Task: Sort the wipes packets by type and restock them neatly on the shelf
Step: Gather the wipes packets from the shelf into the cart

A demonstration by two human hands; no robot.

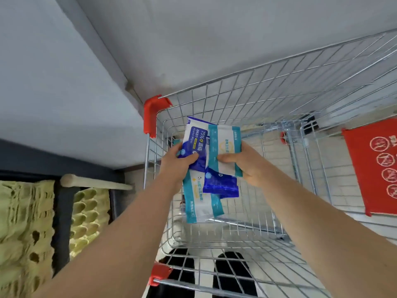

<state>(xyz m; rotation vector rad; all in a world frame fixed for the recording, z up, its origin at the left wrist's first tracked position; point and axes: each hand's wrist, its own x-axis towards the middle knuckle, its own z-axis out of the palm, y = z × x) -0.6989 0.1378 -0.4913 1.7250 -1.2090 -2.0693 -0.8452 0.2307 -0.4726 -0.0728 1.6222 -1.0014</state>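
1. Blue packet [196,139], marked "75% Alcohol Wipes", is gripped by L hand [178,162]: thumb laid across its front, fingers curled behind it
2. Teal-white packet [225,147] is pinched by R hand [247,164]: thumb pressed on its front nr the lower edge, other fingers hidden behind it
3. The 2 packets are held side by side and touching, w/ the teal-white packet overlapping the blue packet's right edge; both are held up inside the wire cart [279,93], above its bottom
4. 2nd blue packet [221,183] is seen just below the R thumb, its top tucked behind the teal-white packet; 2nd teal-white packet [202,205] is seen below the L hand, partly covered by the 2nd blue packet; which hand carries these 2 cannot be told
5. Red corner guard [153,112] is fitted on the cart's far-left corner; red flap [373,166] w/ round warning signs is seen at the cart's right side
6. Egg trays [25,222] are stacked at lower left, w/ a wooden rod [94,182] lying across above them
7. Dark shoes [232,267] are seen through the cart's wire bottom
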